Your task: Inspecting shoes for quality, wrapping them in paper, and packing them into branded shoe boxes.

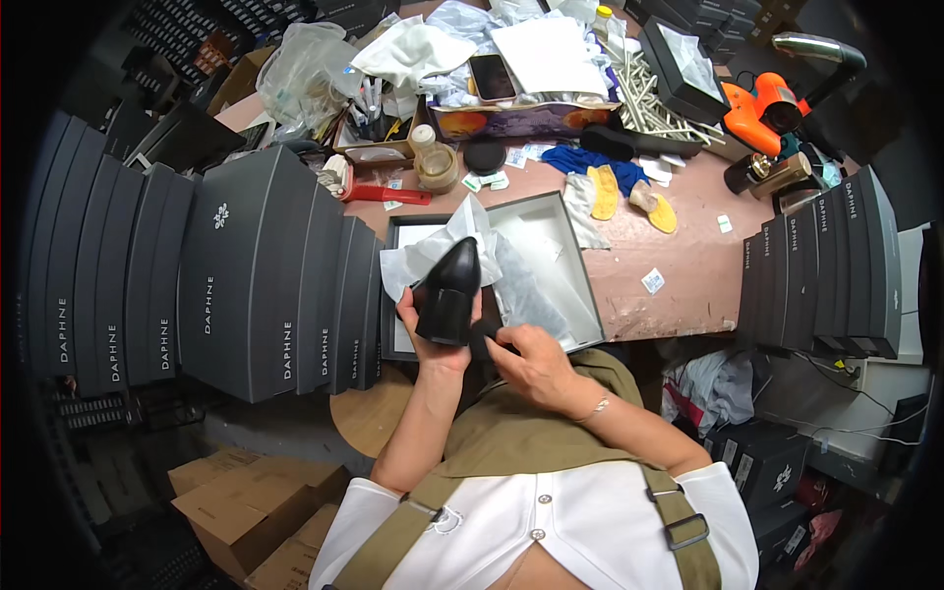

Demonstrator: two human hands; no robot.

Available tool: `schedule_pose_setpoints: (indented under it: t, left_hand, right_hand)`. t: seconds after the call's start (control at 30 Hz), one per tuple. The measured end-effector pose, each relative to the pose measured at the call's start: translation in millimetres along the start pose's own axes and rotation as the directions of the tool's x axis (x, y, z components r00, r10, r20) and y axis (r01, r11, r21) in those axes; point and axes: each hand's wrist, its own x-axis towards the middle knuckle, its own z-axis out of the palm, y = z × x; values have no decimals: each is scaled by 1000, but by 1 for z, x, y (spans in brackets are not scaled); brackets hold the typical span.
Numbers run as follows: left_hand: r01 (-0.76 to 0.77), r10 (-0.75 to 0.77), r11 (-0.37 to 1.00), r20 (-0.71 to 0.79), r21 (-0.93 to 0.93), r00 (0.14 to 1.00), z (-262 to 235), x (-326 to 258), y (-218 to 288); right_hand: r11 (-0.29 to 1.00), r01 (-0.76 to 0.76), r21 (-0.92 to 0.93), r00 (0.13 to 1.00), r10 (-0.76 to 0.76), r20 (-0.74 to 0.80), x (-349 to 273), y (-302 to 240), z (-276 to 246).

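Observation:
My left hand [430,342] holds a black pointed shoe [450,292] upright, toe pointing away from me, just over the near edge of an open grey shoe box [572,258]. My right hand [531,362] is at the shoe's heel end, fingers curled on a dark part there; what it grips is hidden. White tissue paper [433,248] lies crumpled in the box behind the shoe.
Rows of dark grey shoe boxes [246,275] stand at my left, another row [826,275] at my right. The pink table [688,265] carries yellow insoles [603,191], a blue cloth, a jar, a phone, sticks and an orange heat gun [762,110]. Cardboard cartons [246,506] sit on the floor.

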Motion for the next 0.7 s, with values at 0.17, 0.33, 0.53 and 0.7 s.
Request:
schedule_pose_setpoints:
  t: [0.17, 0.33, 0.53, 0.7]
  left_hand:
    - [103, -85, 937, 67, -334, 994, -9, 8, 11]
    - [323, -290, 944, 297, -69, 910, -24, 11, 11]
    - [226, -191, 483, -150, 846, 970, -107, 64, 79]
    - [-73, 260, -685, 337, 725, 905, -106, 72, 95]
  right_hand:
    - [944, -317, 86, 939, 325, -109, -41, 35, -34]
    - [774, -615, -147, 774, 558, -301, -73, 173, -53]
    - [783, -591, 194, 787, 612, -74, -28, 122, -34]
    - [783, -596, -174, 752, 621, 219, -41, 114, 53]
